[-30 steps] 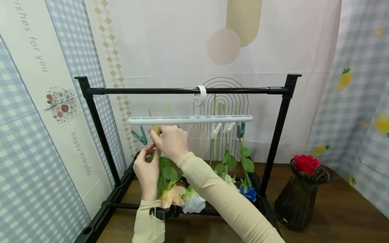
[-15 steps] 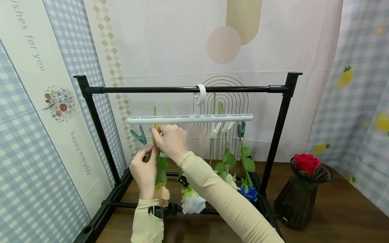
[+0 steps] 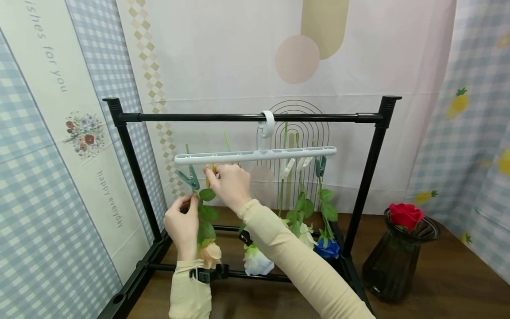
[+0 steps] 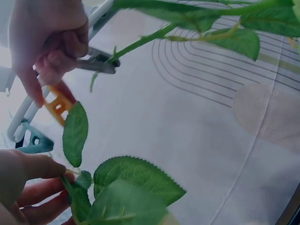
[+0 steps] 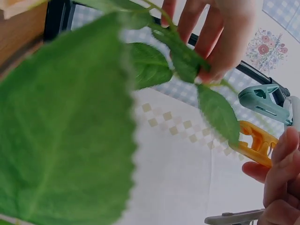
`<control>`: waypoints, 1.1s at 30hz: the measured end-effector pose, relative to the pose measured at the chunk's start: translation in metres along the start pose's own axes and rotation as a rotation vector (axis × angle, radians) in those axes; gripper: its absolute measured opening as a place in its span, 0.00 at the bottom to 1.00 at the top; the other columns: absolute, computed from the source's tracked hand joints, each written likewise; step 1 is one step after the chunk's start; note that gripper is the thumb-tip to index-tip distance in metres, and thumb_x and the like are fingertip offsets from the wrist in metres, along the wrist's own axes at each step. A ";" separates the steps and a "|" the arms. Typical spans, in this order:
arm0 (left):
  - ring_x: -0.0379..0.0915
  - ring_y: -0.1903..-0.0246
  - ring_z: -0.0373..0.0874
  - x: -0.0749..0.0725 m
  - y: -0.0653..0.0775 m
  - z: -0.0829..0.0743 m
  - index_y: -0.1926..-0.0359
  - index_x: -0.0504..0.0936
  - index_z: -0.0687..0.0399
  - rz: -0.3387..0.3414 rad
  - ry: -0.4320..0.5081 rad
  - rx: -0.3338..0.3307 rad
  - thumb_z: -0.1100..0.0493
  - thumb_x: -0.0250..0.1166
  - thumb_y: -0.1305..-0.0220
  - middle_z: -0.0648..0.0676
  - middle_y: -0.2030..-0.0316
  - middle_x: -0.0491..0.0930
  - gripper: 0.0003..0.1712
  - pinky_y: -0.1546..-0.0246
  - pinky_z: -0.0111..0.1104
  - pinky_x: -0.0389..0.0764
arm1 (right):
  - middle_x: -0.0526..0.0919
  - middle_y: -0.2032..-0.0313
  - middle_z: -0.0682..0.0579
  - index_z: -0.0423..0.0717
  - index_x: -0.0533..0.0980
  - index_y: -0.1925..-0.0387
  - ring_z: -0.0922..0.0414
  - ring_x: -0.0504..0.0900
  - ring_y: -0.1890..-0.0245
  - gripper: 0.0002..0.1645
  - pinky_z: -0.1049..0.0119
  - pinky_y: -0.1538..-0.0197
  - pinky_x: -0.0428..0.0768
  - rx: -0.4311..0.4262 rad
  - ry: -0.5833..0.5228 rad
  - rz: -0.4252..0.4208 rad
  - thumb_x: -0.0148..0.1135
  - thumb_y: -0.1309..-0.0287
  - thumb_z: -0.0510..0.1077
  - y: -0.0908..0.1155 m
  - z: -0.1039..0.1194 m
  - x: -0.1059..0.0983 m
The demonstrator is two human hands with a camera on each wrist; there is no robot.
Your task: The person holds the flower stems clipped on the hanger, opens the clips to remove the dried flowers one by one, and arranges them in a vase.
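Note:
My left hand [image 3: 181,221] pinches the stem of a peach rose [image 3: 210,254] between thumb and fingertips, and the bloom hangs downward. The tip of its stem [image 3: 187,148] rises above the left end of a white clip hanger [image 3: 239,156]. My right hand [image 3: 229,184] grips a yellow clothespin [image 5: 255,143] under the hanger's bar. Left of it hangs a teal clothespin [image 3: 190,178], just above the left fingertips. In the right wrist view, the stem runs up from the left fingers beside the teal clothespin, and a leaf [image 5: 218,112] overlaps the yellow one.
The hanger hooks over a black rack [image 3: 191,117]. A white rose [image 3: 258,261] hangs left of centre; a cream rose [image 3: 307,235] and a blue rose [image 3: 327,248] hang at the right. A dark glass vase [image 3: 392,266] with a red rose [image 3: 406,216] stands on the table, right of the rack.
My left hand has moved down and left with the peach rose. The stem has gone from the yellow clothespin over toward the teal one. The right hand keeps its place on the yellow clothespin.

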State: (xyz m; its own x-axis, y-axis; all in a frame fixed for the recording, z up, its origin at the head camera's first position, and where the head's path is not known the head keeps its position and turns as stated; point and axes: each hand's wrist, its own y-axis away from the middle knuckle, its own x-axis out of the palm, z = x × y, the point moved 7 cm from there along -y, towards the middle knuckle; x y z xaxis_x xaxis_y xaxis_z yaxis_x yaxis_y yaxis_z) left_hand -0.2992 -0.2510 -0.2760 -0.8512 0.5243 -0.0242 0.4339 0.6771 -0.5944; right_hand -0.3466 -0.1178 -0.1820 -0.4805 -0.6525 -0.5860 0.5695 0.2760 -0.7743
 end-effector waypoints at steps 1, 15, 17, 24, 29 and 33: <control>0.83 0.69 0.56 -0.002 -0.001 0.000 0.63 0.88 0.63 -0.019 0.009 0.003 0.60 0.66 0.38 0.63 0.68 0.87 0.10 0.72 0.27 0.72 | 0.77 0.89 0.53 0.49 0.73 0.90 0.61 0.69 0.90 0.28 0.76 0.84 0.52 0.001 0.004 -0.001 0.58 0.36 0.54 0.000 -0.001 0.000; 0.78 0.59 0.58 -0.020 -0.005 -0.010 0.58 0.85 0.66 -0.098 0.094 0.012 0.59 0.63 0.34 0.65 0.60 0.85 0.13 0.58 0.38 0.70 | 0.59 0.92 0.60 0.51 0.65 0.89 0.65 0.57 0.93 0.29 0.77 0.86 0.47 0.015 0.072 0.006 0.59 0.38 0.59 0.001 -0.004 0.001; 0.76 0.58 0.59 -0.022 -0.005 -0.013 0.58 0.85 0.67 -0.093 0.089 0.026 0.59 0.63 0.35 0.66 0.59 0.84 0.13 0.57 0.43 0.70 | 0.60 0.92 0.59 0.51 0.67 0.88 0.65 0.57 0.93 0.28 0.76 0.86 0.47 0.027 0.074 0.011 0.59 0.38 0.60 0.001 -0.005 0.001; 0.74 0.56 0.59 -0.031 -0.007 -0.017 0.59 0.84 0.70 -0.088 0.075 0.053 0.62 0.64 0.36 0.68 0.57 0.81 0.12 0.53 0.47 0.71 | 0.79 0.88 0.52 0.45 0.85 0.63 0.63 0.64 0.91 0.25 0.75 0.86 0.55 0.132 0.001 0.111 0.56 0.36 0.62 0.003 -0.012 0.007; 0.74 0.57 0.58 -0.040 -0.010 -0.015 0.59 0.84 0.71 -0.082 0.062 0.052 0.63 0.65 0.37 0.69 0.57 0.81 0.12 0.53 0.44 0.70 | 0.81 0.86 0.52 0.44 0.83 0.54 0.64 0.67 0.91 0.27 0.74 0.86 0.59 0.123 -0.091 0.175 0.54 0.34 0.61 0.013 -0.006 0.002; 0.76 0.56 0.59 -0.047 -0.010 -0.021 0.59 0.84 0.72 -0.069 0.046 0.072 0.65 0.65 0.38 0.68 0.57 0.81 0.11 0.53 0.45 0.71 | 0.81 0.85 0.55 0.45 0.82 0.53 0.67 0.68 0.91 0.24 0.73 0.86 0.63 0.069 -0.154 0.166 0.54 0.33 0.59 0.027 0.003 -0.014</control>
State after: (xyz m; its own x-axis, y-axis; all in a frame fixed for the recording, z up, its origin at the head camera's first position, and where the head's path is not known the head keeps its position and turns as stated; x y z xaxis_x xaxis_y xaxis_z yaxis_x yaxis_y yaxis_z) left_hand -0.2577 -0.2713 -0.2522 -0.8631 0.5020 0.0551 0.3510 0.6748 -0.6492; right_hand -0.3225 -0.1033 -0.1936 -0.2718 -0.7039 -0.6563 0.6786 0.3434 -0.6493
